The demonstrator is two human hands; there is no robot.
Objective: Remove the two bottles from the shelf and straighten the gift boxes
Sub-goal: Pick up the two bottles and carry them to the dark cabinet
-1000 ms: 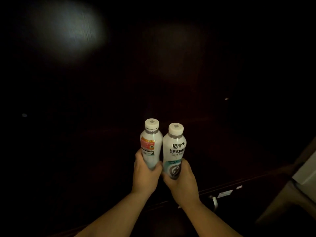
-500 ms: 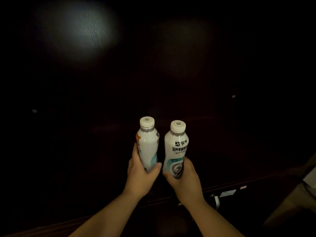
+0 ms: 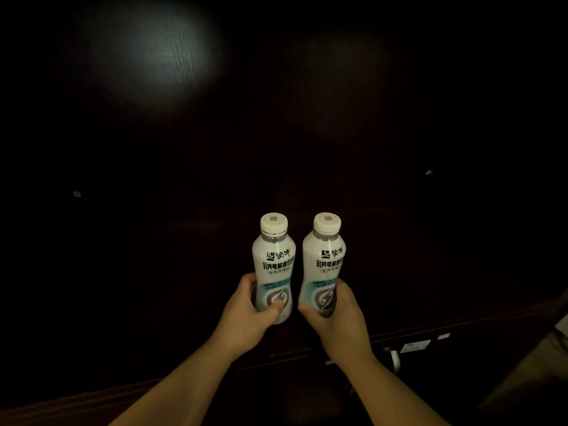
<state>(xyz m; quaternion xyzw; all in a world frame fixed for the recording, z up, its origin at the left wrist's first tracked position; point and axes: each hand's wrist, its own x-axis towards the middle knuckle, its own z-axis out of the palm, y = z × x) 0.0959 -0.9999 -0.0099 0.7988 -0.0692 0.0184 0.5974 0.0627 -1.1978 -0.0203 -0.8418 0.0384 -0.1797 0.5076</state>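
Observation:
Two white drink bottles with white caps and teal-grey labels stand upright side by side in front of a very dark wooden surface. My left hand grips the lower part of the left bottle. My right hand grips the lower part of the right bottle. The bottles are a small gap apart, labels facing me. The shelf itself and any gift boxes are lost in the darkness.
A pale light patch glows on the dark wood panel at upper left. A dark front edge with small white stickers and a metal handle runs below my right hand. Something pale shows at the far right edge.
The left bottle has turned in my left hand, so its printed label now faces me. Both bottles have risen slightly and moved a little apart.

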